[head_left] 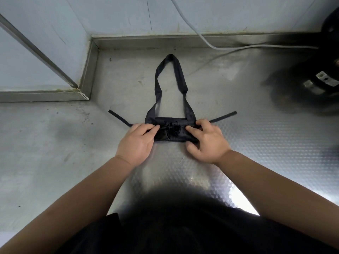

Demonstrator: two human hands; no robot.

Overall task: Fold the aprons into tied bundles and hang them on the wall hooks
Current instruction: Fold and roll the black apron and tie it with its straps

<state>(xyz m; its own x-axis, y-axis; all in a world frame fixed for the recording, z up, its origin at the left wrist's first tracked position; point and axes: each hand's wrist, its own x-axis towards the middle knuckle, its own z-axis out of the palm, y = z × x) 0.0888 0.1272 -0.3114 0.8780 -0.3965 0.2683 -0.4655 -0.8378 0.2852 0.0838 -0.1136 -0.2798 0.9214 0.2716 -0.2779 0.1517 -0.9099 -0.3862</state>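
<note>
Apron (pixel 170 132), one only, lies folded into a small black bundle on the steel worktop (pixel 256 147), between my two hands. It looks light, soft and slippery, so I judge the knot could loosen; the one neck loop (pixel 180 77) seems the best hold. Two tie ends (pixel 117 116) stick out sideways. My left hand (pixel 136 142) and right hand (pixel 207 142) each pinch an end of the bundle with curled fingers

Light: soft, even, fairly bright.
Glare: white patches on embossed stainless steel counter (pixel 236 197).
Shadow: broad, bottom centre.
Blur: black rounded object (pixel 328 52), right edge.
Edges: wide-angle bending.
Detail: black folded fabric apron (pixel 170 132) nearly featureless.
</note>
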